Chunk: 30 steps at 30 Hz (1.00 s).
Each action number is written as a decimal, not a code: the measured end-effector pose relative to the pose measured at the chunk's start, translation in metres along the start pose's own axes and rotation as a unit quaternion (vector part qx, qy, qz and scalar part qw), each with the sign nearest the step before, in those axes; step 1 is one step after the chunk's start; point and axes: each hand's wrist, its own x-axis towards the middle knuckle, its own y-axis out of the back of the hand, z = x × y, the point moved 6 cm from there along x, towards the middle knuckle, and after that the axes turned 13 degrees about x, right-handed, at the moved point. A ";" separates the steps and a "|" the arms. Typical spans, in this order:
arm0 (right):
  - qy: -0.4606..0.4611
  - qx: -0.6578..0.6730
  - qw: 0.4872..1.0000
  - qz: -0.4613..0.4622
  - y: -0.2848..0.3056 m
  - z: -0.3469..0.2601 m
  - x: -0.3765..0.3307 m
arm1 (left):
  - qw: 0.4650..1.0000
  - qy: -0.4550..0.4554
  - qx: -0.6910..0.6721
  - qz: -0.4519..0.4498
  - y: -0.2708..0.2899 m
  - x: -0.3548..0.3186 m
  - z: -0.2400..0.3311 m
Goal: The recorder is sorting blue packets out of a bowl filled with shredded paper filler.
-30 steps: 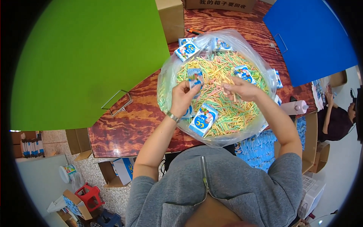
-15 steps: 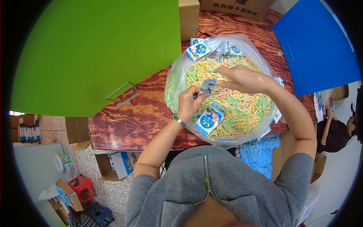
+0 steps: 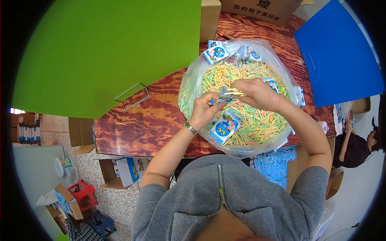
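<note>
The left hand (image 3: 207, 109) pinches a small blue-and-white glossy paper packet (image 3: 223, 93) by its edge, fingers closed on it above the heap. The right hand (image 3: 257, 93) is clamped on a thin bundle of pale, stiff sticks (image 3: 235, 92), their ends pointing into the mouth of that packet, so the two hands meet almost fingertip to fingertip. Both work over a wide, crinkled clear plastic bag (image 3: 189, 82), its film folded open into a round basin and filled with a loose mass of slender yellow, green and pink sticks (image 3: 257, 122). A flat, rectangular filled packet in blue and white (image 3: 224, 127) lies on the sticks just below the left hand, and more such packets (image 3: 216, 53) lean against the far rim of the bag. A metal-link wristwatch (image 3: 190, 127) circles the left wrist. The bag sits on a glossy, reddish wooden table with bold swirling grain (image 3: 136, 124). A large flat green panel (image 3: 108, 52) covers the table's left part, a flat blue panel (image 3: 341, 60) its right, and a brown cardboard box (image 3: 261, 10) stands at the far edge.
</note>
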 end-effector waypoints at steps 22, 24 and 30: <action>-0.244 -0.005 0.952 -0.183 0.016 -0.034 0.013 | 0.929 -0.153 0.244 0.232 0.026 -0.013 0.026; -0.225 -0.020 0.957 -0.180 0.013 -0.027 0.012 | 0.929 -0.147 0.245 0.235 0.027 -0.014 0.026; -0.197 -0.079 0.963 -0.168 0.003 -0.025 0.013 | 0.926 -0.162 0.248 0.233 0.027 -0.018 0.028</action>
